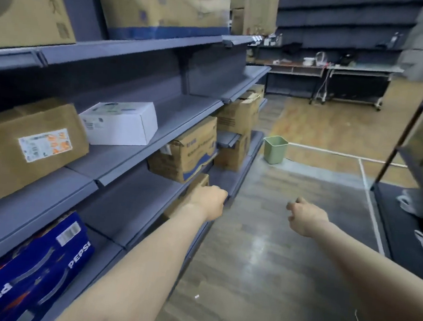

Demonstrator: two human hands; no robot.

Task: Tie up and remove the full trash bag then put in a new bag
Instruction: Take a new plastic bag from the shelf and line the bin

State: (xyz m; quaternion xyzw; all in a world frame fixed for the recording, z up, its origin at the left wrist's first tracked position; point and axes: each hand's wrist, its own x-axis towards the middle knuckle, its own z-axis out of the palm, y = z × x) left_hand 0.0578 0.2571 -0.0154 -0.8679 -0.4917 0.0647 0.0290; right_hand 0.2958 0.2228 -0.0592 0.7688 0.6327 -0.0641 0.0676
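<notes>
Along the left side, grey-blue metal store shelving is carrying brown cardboard cartons, a white rectangular box and a blue soft-drink case low down.

In front of that shelving, the left hand is reaching forward with its fingers curled into a loose fist; it is holding nothing that can be seen, though the fingertips are turned away from the camera.

To its right, the right hand is stretching out over the wooden plank floor, its fingers likewise curled under and grasping nothing visible.

Further on, the small pale green plastic waste bin is standing upright on the floor, just beside the far end of the shelving and well apart from both hands. Its rim is looking bare, with no bag folded over it, and no tied bag is showing near it. Whether a liner is sitting down inside cannot be told from here.

On the far right, white crumpled plastic bags are lying on a dark low shelf.

Judging from this, the full bag seems to be already out, or the work is not yet begun; either way, fitting a new bag is remaining.
</notes>
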